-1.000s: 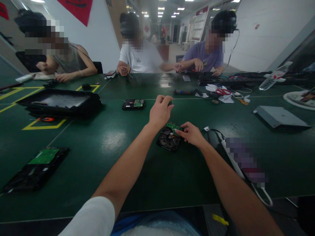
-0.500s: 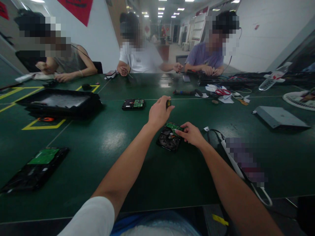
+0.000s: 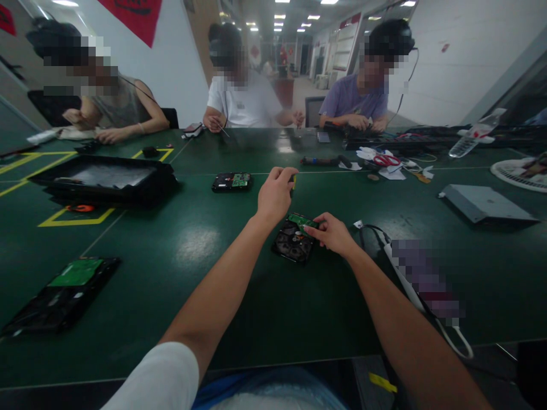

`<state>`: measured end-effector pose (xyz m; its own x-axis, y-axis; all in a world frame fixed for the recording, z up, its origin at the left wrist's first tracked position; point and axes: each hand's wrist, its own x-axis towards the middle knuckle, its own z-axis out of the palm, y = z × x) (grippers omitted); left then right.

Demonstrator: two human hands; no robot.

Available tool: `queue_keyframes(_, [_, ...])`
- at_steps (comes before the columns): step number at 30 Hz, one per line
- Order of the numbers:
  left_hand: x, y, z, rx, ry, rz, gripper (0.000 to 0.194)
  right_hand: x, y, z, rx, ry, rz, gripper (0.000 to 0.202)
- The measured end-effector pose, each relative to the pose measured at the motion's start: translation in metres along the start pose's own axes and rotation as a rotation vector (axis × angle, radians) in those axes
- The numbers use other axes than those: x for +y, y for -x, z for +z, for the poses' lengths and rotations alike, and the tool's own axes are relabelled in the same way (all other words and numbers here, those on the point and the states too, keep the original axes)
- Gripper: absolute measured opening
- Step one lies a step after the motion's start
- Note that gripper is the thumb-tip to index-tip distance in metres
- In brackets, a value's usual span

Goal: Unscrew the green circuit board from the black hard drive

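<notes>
A black hard drive lies on the green table in front of me, a green circuit board along its far side. My right hand grips the drive's right edge, its thumb resting over the board. Just above the far edge of the drive, my left hand is closed around a black-and-yellow screwdriver. Fingers hide most of that tool, and its tip cannot be made out.
Another hard drive lies farther back, and a larger board-bearing drive at front left. A black tray stands left. To the right are a white power strip, a grey metal box and red scissors. Three people sit opposite.
My left hand has turned slightly around the screwdriver, so less of its handle shows. My right hand and the hard drive have stayed in place. A co-worker's hand opposite moved a little left.
</notes>
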<state>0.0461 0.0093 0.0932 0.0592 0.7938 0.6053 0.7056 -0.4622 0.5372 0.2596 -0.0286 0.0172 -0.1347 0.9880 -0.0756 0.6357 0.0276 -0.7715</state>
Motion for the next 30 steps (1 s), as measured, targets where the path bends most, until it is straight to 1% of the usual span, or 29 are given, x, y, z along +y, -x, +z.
queue_keyframes(3, [-0.0009, 0.0000, 0.0010, -0.021, 0.027, 0.007, 0.039, 0.0010, -0.0008, 0.0004, -0.001, -0.004, 0.005, 0.044])
queue_keyframes(7, [-0.0011, 0.0000, 0.0027, -0.017, 0.044, -0.049, 0.034, 0.0003, -0.0005, 0.0001, -0.008, -0.005, 0.017, 0.046])
queue_keyframes(9, [-0.0024, -0.0001, 0.0039, -0.005, 0.053, -0.074, 0.034, -0.0011, 0.0004, -0.0006, -0.013, -0.005, 0.023, 0.046])
queue_keyframes(15, [-0.0081, 0.0002, 0.0091, 0.068, 0.137, -0.090, 0.041, -0.0021, 0.0011, -0.0013, -0.008, -0.011, 0.017, 0.046])
queue_keyframes(25, [-0.0060, 0.0003, 0.0075, 0.033, 0.102, -0.050, 0.032, -0.0007, 0.0010, -0.0013, -0.013, -0.010, 0.004, 0.047])
queue_keyframes(30, [0.0000, 0.0010, 0.0033, 0.022, 0.084, -0.006, 0.028, -0.0003, 0.0009, -0.0003, -0.005, -0.015, 0.006, 0.046])
